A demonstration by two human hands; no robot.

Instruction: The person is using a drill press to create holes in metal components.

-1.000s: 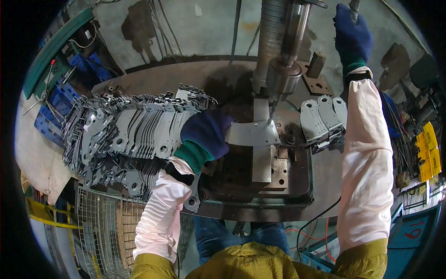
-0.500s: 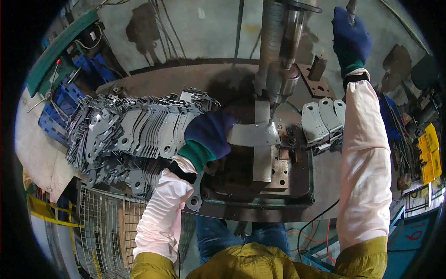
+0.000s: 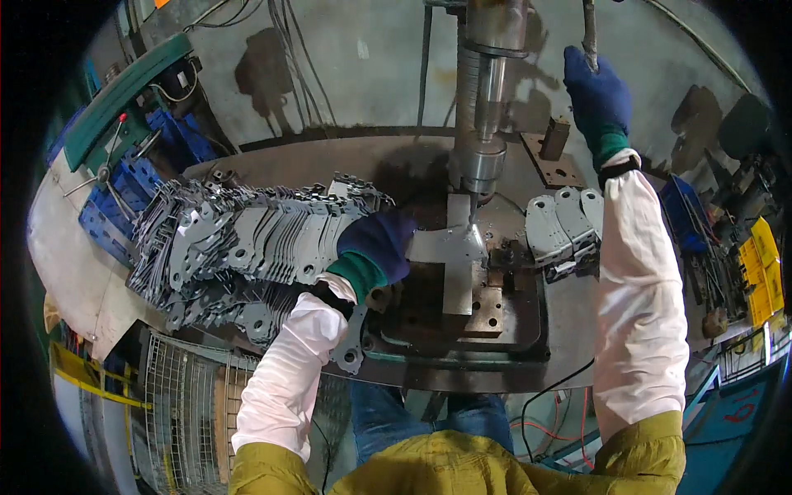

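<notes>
My left hand (image 3: 376, 246), in a blue knit glove with a green cuff, grips the left end of a curved grey metal plate (image 3: 436, 246). The plate's other end lies over a flat steel bar (image 3: 459, 285) beneath the drill press chuck (image 3: 481, 165). The drill bit (image 3: 473, 210) points down at the plate, and pale chips lie around it. Up at the right, my gloved right hand (image 3: 599, 97) is wrapped round a lever handle (image 3: 590, 37) of the press. Left of my left hand stands a long row of similar metal plates (image 3: 272, 239).
A smaller group of plates (image 3: 549, 227) stands right of the drill. Behind it is a steel block on a base plate (image 3: 554, 157). A yellow bin (image 3: 763, 272) and a blue bin (image 3: 685, 214) are at the far right. A wire basket (image 3: 186, 404) stands below left.
My right hand has moved down and slightly left with the lever. My left hand still grips the plate at the drill. The whole view has shifted slightly.
</notes>
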